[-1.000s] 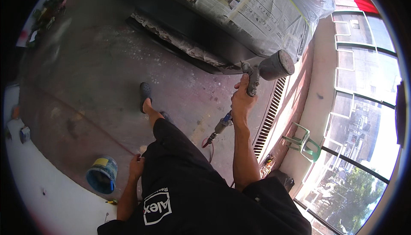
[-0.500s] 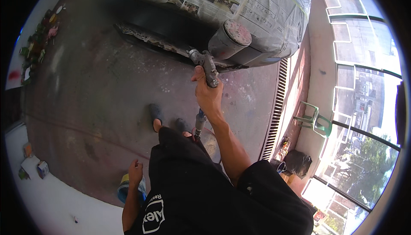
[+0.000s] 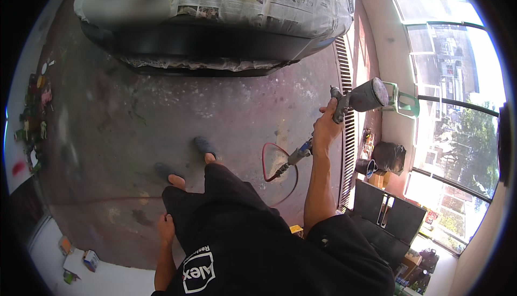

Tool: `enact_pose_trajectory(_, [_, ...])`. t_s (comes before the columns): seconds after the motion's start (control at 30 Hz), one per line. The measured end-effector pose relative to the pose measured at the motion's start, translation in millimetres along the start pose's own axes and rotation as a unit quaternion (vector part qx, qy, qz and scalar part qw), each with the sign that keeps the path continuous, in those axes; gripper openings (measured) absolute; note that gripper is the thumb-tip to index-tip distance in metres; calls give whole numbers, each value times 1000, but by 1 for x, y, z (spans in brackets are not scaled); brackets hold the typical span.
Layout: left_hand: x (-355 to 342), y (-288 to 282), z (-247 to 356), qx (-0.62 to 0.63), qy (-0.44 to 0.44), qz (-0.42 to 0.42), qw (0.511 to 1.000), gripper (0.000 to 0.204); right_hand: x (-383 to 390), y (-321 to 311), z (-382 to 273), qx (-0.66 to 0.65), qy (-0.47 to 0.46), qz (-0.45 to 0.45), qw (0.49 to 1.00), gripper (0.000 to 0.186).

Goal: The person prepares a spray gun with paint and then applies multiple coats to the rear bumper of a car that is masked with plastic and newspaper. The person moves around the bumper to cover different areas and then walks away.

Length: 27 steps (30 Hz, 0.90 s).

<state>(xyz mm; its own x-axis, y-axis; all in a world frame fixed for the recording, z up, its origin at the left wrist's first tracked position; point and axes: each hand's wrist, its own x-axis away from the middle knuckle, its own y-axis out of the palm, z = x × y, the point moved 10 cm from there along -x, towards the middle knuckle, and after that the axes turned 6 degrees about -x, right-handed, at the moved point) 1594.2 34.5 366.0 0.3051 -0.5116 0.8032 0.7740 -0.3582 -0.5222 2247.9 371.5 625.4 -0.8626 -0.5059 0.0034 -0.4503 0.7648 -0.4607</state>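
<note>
Out to the right, my right hand [image 3: 327, 128] is wrapped round the handle of a spray gun [image 3: 339, 105]. Its grey cup [image 3: 367, 96] has a pale, stained lid and is tilted over to the right. Below the grip, a fitting [image 3: 299, 152] joins a red and dark air hose [image 3: 264, 161] that loops down toward the floor. My left hand [image 3: 166, 228] hangs beside my thigh, its fingers curled in, with nothing visible in them. Ahead is a dark car bumper [image 3: 199, 42], apart from both hands. Newspaper [image 3: 291, 8] masks the bodywork above it, and more paper lines its lower opening.
A slotted floor drain [image 3: 347, 156] runs along the right side. Beyond it are a green plastic chair [image 3: 410, 105], a black bag [image 3: 389, 157], a bucket [image 3: 366, 167] and a dark metal cabinet [image 3: 385, 215]. Assorted items [image 3: 37, 113] line the left wall.
My right hand has swung the spray gun from the bumper out to the right. The view has shifted, my feet stand farther apart, and the left hand is nearer my thigh.
</note>
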Motion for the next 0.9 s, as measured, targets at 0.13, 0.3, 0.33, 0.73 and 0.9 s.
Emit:
enact_pose_trajectory(0.13, [-31, -27, -36, -26, 1, -22, 999, 47, 59, 50, -22, -10, 62, -55, 997, 57])
enact_pose_trajectory(0.3, [-62, -83, -46, -3, 9, -38, 999, 48, 145, 148, -47, -17, 15, -116, 993, 53])
enact_pose_trajectory(0.33, [-74, -98, -55, -22, 22, -27, 999, 48, 171, 169, -62, -17, 26, -124, 992, 50])
enact_pose_trajectory(0.73, [-129, -239, -195, 13, -19, -39, 999, 47, 393, 385, -155, -174, -22, -209, 962, 41])
enact_pose_trajectory(0.9, [-139, -260, -235, 12, -7, -8, 1000, 46, 451, 452, -172, -168, 48, -273, 946, 38])
